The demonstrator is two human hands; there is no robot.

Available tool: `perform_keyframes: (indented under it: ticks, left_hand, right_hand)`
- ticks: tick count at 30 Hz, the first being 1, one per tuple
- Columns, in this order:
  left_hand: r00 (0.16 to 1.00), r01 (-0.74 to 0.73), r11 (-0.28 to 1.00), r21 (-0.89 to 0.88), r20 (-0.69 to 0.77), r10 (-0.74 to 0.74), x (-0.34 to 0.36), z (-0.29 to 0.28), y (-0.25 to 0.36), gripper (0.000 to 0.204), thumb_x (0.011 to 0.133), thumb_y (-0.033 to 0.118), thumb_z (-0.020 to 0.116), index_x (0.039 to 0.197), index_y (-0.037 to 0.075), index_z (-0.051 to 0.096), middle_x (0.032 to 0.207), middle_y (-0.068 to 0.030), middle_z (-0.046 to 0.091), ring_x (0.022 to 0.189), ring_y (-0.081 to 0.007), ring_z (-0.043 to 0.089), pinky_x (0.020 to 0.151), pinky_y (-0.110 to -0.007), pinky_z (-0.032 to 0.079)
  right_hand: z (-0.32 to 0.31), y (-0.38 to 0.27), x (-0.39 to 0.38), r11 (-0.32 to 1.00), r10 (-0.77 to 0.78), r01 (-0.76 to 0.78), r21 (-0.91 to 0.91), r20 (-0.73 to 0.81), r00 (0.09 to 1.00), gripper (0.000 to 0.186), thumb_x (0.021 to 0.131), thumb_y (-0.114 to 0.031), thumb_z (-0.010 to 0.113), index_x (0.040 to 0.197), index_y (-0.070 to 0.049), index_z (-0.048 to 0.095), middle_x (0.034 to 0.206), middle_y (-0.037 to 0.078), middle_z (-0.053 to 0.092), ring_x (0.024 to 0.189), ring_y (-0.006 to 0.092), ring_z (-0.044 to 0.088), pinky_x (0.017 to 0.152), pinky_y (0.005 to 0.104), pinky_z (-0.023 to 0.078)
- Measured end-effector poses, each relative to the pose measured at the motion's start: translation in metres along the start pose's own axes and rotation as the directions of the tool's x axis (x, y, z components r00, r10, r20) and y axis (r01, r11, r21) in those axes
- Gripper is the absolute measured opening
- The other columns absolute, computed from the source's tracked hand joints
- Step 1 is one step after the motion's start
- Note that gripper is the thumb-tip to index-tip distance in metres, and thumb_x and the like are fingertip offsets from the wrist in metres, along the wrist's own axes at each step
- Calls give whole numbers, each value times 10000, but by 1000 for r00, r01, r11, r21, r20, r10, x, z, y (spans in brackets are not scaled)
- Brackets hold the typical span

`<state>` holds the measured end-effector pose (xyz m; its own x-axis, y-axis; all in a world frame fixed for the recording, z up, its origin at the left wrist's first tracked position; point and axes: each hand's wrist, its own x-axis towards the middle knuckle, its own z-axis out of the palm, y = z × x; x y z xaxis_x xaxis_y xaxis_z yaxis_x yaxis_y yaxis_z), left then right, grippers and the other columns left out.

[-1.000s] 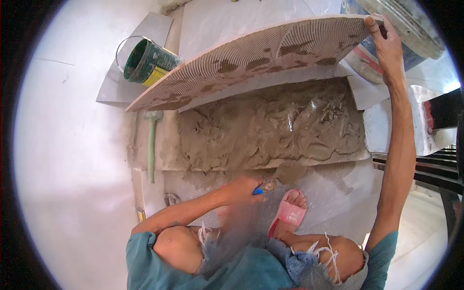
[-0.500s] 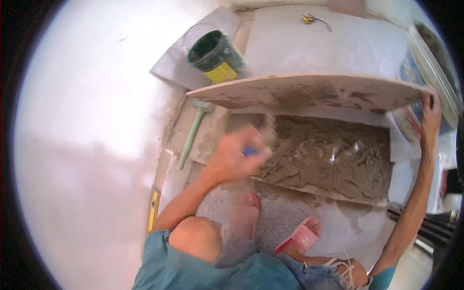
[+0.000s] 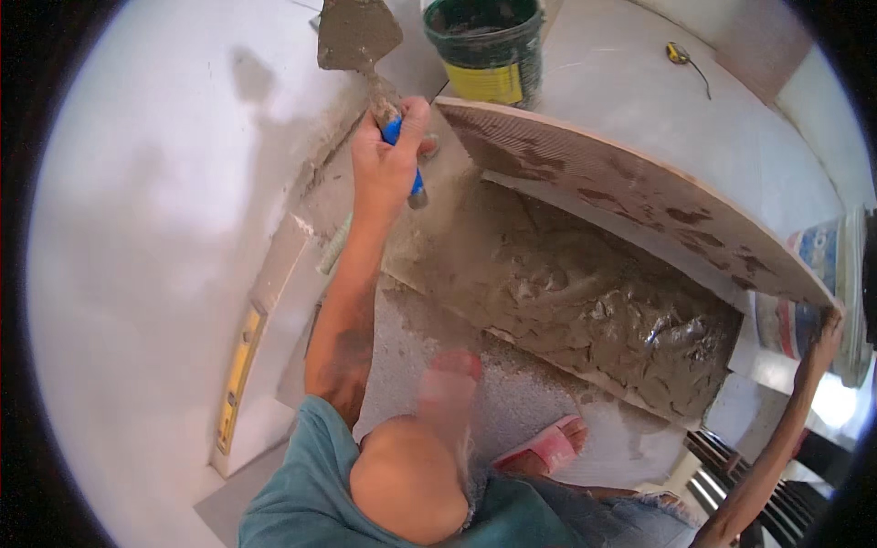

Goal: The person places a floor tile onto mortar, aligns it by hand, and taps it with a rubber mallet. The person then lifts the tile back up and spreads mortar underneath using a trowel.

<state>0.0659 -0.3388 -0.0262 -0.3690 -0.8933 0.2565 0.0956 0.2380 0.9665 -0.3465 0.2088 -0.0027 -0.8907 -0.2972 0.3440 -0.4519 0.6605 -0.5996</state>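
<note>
My left hand (image 3: 385, 169) is closed around the blue handle of a trowel (image 3: 360, 38), raised up and to the left. Grey mortar coats its blade. With my right hand (image 3: 828, 336) I grip the right end of a long tile (image 3: 630, 199), which is tilted up on edge. Its ribbed underside faces me, with dark mortar patches on it. Below the tile a bed of wet, uneven mortar (image 3: 585, 288) covers the step. A mallet with a pale green handle (image 3: 336, 247) lies beneath my left forearm, partly hidden.
A green bucket (image 3: 484, 57) stands behind the tile's left end. White buckets (image 3: 854, 301) are at the right. A tape measure (image 3: 677, 53) lies on the upper tiled surface. A yellow spirit level (image 3: 239, 379) is along the left wall. My feet in pink sandals (image 3: 552, 446) are in front.
My left hand has swung from over the mortar up and left, bringing the trowel near the green bucket. My right hand still holds the tile's end. The view has turned and shifted.
</note>
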Motion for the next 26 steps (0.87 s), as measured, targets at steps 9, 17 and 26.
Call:
perform_keyframes:
  ticks: [9,17,26]
  left_hand:
    - [757,636,764,110,104,-645,-89,-68,-46,326,940,356,576,920,32,554,607,-36,557,495,-124,546,456,-267,434]
    - [668,645,714,273,254,-700,-88,-76,-88,509,951,459,501,1010,-42,572,715,-180,606,614,-270,633,585,-391,482]
    - [828,444,828,342,195,-525,-75,-43,-91,536,947,482,484,991,-51,512,613,-156,593,586,-275,653,611,-409,498]
  right_hand:
    - [-13,13,36,957,163,-191,220,139,977,569,977,-435,500,1393,-55,425,1414,114,416,1295,239,394,990,367,385]
    - [6,-5,41,748,387,-359,558,71,919,498,981,-384,507,1328,-31,450,1337,112,455,1274,228,392,981,404,392]
    - [0,-11,49,744,424,-378,550,48,904,569,970,-448,487,1407,-95,394,1438,77,368,1297,247,342,1001,471,385]
